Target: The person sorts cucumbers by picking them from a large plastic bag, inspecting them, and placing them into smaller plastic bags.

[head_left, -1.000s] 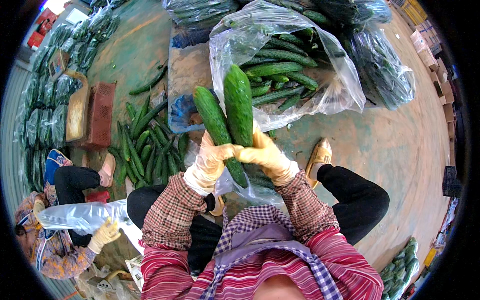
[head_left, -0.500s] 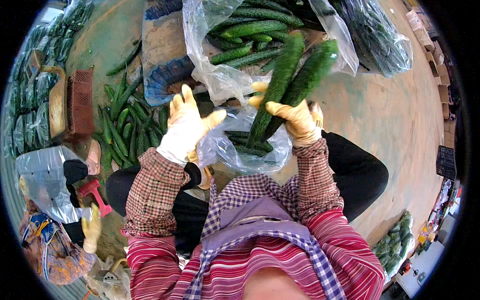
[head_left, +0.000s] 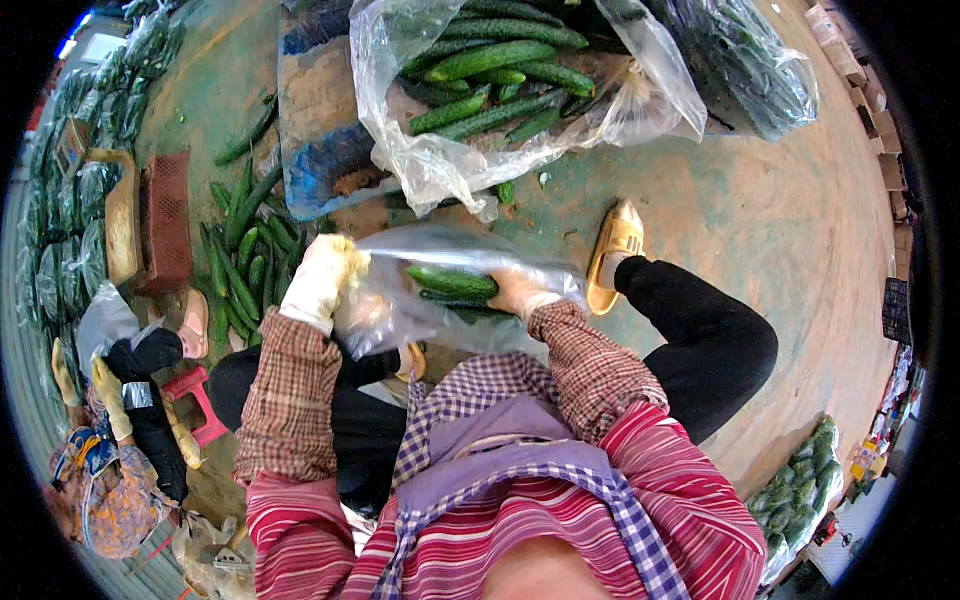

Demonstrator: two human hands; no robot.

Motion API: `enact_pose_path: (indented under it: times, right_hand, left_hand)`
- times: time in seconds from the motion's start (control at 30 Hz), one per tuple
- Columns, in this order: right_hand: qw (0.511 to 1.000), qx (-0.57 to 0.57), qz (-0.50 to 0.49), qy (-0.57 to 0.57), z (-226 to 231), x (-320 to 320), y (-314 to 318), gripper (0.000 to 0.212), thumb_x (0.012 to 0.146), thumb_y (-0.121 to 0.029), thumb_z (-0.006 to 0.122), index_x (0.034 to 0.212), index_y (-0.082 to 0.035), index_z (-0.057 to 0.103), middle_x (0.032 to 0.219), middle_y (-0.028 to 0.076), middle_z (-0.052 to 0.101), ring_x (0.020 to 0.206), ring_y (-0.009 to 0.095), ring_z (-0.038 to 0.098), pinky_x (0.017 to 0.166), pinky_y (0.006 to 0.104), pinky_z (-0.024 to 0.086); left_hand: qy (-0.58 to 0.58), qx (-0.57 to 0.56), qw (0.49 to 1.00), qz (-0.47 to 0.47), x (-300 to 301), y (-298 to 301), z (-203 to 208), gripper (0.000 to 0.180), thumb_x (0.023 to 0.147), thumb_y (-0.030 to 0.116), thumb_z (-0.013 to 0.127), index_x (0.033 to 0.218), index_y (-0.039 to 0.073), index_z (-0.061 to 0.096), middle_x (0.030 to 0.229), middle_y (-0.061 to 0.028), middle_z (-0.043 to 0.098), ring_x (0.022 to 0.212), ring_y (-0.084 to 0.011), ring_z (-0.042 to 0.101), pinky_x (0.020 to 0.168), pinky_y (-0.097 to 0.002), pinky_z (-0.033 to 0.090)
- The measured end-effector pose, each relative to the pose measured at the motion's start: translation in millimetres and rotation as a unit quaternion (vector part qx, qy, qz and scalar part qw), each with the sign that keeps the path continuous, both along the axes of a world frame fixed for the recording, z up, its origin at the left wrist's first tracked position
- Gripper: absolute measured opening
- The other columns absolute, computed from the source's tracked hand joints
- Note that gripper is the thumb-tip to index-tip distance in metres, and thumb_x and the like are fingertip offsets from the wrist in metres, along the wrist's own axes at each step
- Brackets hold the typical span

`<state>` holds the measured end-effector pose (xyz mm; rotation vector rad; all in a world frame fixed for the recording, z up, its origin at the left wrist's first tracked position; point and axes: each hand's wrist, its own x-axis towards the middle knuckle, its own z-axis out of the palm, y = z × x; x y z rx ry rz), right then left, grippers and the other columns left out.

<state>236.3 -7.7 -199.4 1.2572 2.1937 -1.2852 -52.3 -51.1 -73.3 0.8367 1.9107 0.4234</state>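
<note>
A clear plastic bag [head_left: 430, 245] lies in front of my lap with several dark green cucumbers [head_left: 455, 282] in it. My gloved left hand [head_left: 325, 278] is closed on the bag's rim at its left side. In the bag, my gloved right hand [head_left: 520, 293] is wrapped round the right ends of the cucumbers. Plastic covers part of that hand, so its fingertips are hard to see. Ahead stands a larger open clear bag [head_left: 415, 165] filled with more cucumbers [head_left: 493, 60].
Loose cucumbers [head_left: 245, 265] are heaped on the floor at my left. Beyond them stand a brown crate [head_left: 167, 220] and stacked bagged cucumbers [head_left: 65, 235]. A co-worker [head_left: 115, 490] sits at the lower left beside a pink stool [head_left: 200, 405]. Another filled bag [head_left: 800, 490] lies at the lower right.
My right hand has brought the two cucumbers down from above into the small bag. The left hand, open before, has moved down-left and closed on the bag's rim. The bag is stretched wider.
</note>
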Motion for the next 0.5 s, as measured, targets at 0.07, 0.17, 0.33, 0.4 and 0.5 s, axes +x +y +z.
enact_pose_path:
  times: [0.07, 0.17, 0.33, 0.4, 0.5]
  right_hand:
    - [0.988, 0.097, 0.028, -0.115, -10, 19, -7, 0.079, 0.068, -0.026, 0.075, 0.136, -0.011, 0.039, 0.126, 0.022, 0.051, 0.117, 0.033, 0.05, 0.096, 0.0406, 0.043]
    - [0.964, -0.106, 0.08, -0.232, -14, 15, 20, 0.074, 0.07, -0.03, 0.073, 0.134, -0.007, 0.043, 0.127, 0.023, 0.05, 0.117, 0.033, 0.05, 0.098, 0.0408, 0.04]
    - [0.953, -0.261, 0.042, 0.15, 103, -35, 90, 0.042, 0.085, -0.04, 0.063, 0.108, -0.005, 0.064, 0.084, 0.006, 0.068, 0.068, 0.012, 0.062, 0.063, 0.0279, 0.051]
    - [0.982, 0.021, -0.1, 0.156, 113, -51, 136, 0.031, 0.086, -0.033, 0.06, 0.098, -0.005, 0.066, 0.083, 0.007, 0.068, 0.07, 0.016, 0.063, 0.067, 0.0304, 0.052]
    - [0.959, 0.254, -0.061, -0.11, 85, -88, 211, 0.025, 0.081, -0.013, 0.057, 0.105, -0.01, 0.064, 0.099, 0.01, 0.068, 0.093, 0.025, 0.064, 0.079, 0.0382, 0.049]
  left_hand:
    - [0.1, 0.032, 0.993, -0.059, -9, -14, 1, 0.016, 0.077, 0.016, 0.066, 0.072, 0.001, 0.063, 0.057, -0.0027, 0.056, 0.05, -0.0112, 0.051, 0.046, -0.0276, 0.04]
    - [0.227, 0.039, 0.95, -0.212, -1, -13, 16, 0.021, 0.077, 0.021, 0.067, 0.077, 0.001, 0.061, 0.066, -0.0108, 0.06, 0.057, -0.0236, 0.058, 0.054, -0.0364, 0.045]
    - [0.31, -0.035, 0.879, -0.361, 2, -2, 46, 0.031, 0.074, 0.027, 0.068, 0.087, 0.002, 0.057, 0.08, -0.0188, 0.062, 0.077, -0.0356, 0.061, 0.068, -0.043, 0.049]
    - [0.296, 0.006, 0.876, -0.381, 8, -2, 41, 0.034, 0.072, 0.031, 0.07, 0.086, 0.003, 0.057, 0.077, -0.0184, 0.062, 0.075, -0.0352, 0.062, 0.067, -0.0428, 0.049]
    - [0.387, 0.063, 0.805, -0.445, 34, 6, 48, 0.045, 0.072, 0.04, 0.067, 0.095, 0.003, 0.053, 0.079, -0.0141, 0.06, 0.069, -0.0296, 0.063, 0.056, -0.0397, 0.049]
